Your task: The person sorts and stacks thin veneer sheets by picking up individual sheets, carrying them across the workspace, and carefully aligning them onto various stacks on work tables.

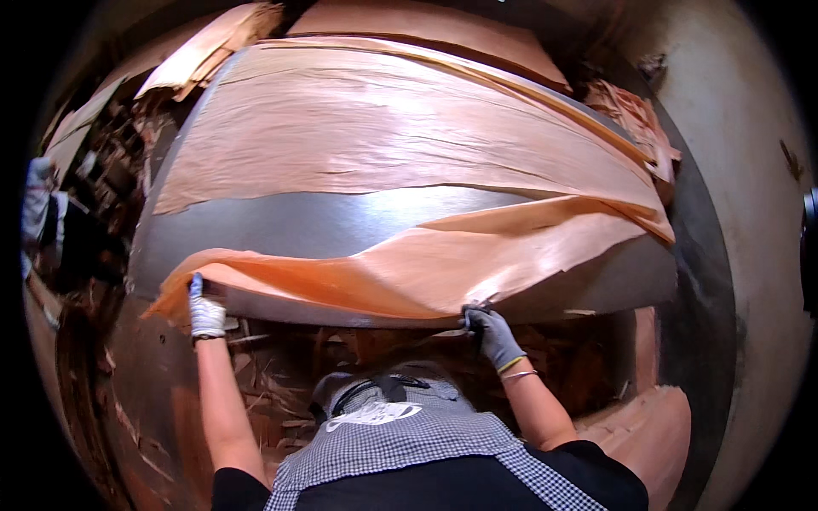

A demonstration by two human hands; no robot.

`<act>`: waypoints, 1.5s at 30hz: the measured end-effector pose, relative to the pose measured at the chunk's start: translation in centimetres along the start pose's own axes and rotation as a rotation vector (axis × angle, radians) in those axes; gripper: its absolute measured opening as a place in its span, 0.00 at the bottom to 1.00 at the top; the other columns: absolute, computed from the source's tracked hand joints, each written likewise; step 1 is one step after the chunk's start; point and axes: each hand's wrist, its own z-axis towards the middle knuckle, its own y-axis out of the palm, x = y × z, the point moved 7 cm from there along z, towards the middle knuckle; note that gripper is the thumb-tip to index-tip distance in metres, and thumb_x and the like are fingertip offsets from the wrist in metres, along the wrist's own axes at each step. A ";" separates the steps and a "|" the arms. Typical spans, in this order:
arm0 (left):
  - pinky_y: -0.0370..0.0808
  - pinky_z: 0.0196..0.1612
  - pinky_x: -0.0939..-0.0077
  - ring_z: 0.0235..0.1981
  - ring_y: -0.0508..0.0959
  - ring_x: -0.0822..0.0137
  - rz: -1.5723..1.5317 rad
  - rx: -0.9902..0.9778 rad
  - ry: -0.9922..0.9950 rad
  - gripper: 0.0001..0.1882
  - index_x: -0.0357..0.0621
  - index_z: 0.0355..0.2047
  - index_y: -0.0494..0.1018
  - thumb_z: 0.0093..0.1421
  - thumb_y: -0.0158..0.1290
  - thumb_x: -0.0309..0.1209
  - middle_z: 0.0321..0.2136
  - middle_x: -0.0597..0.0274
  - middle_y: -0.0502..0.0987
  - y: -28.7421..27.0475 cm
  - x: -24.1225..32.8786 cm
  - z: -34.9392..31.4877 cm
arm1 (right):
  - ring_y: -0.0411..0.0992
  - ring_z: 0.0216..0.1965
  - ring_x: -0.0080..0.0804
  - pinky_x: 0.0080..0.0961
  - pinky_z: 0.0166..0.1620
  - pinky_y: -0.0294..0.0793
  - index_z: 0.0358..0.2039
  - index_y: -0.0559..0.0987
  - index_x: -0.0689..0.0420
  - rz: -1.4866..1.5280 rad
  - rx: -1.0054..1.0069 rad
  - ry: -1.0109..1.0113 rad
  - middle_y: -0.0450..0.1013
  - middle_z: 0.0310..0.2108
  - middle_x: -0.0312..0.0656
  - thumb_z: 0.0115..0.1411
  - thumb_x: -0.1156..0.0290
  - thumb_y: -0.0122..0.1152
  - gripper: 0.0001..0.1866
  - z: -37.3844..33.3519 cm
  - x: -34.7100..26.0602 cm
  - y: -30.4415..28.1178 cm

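A thin orange-tan wood veneer sheet (511, 243) lies rumpled along the near side of a grey metal-topped table (315, 223), its left part curled up in a fold. At the sheet's near left corner my left hand (207, 313), in a white glove with blue fingertips, is closed on the edge. My right hand (496, 337), in a grey glove with a yellow-green cuff trim, is closed at the sheet's near edge, right of the middle. Something small and dark shows at its fingertips, too blurred to name. Farther back lies a wide, wrinkled veneer sheet (375, 119), spread nearly flat.
Stacked veneer (426, 24) stands beyond the table, with more sheets (209, 51) at the far left. Crumpled veneer (630, 119) hangs by the far right corner. Wood scraps (281, 383) lie under the near edge. Part of another person (43, 209) shows at the left.
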 end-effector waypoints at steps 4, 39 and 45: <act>0.71 0.43 0.75 0.35 0.73 0.73 0.467 -0.052 0.238 0.19 0.49 0.47 0.67 0.55 0.57 0.30 0.34 0.72 0.71 0.3 3.5 5.3 | 0.73 0.28 0.24 0.17 0.29 0.71 0.40 0.75 0.59 0.072 0.010 0.018 0.73 0.26 0.35 0.59 0.70 0.55 0.10 0.4 0.3 0.7; 0.57 0.59 0.59 0.56 0.63 0.52 1.948 0.233 0.782 0.31 0.42 0.55 0.63 0.49 0.56 0.31 0.53 0.48 0.65 6.0 4.6 1.3 | 0.67 0.17 0.23 0.15 0.18 0.66 0.40 0.75 0.55 -0.033 0.187 0.374 0.74 0.26 0.39 0.58 0.67 0.57 0.11 7.1 5.3 -2.9; 0.49 0.61 0.51 0.56 0.64 0.55 2.333 -0.018 0.755 0.28 0.48 0.54 0.66 0.53 0.53 0.43 0.52 0.55 0.68 6.0 3.4 10.1 | 0.69 0.22 0.25 0.16 0.19 0.66 0.39 0.75 0.57 -0.202 0.277 0.270 0.73 0.28 0.39 0.58 0.66 0.55 0.11 6.3 5.4 -4.0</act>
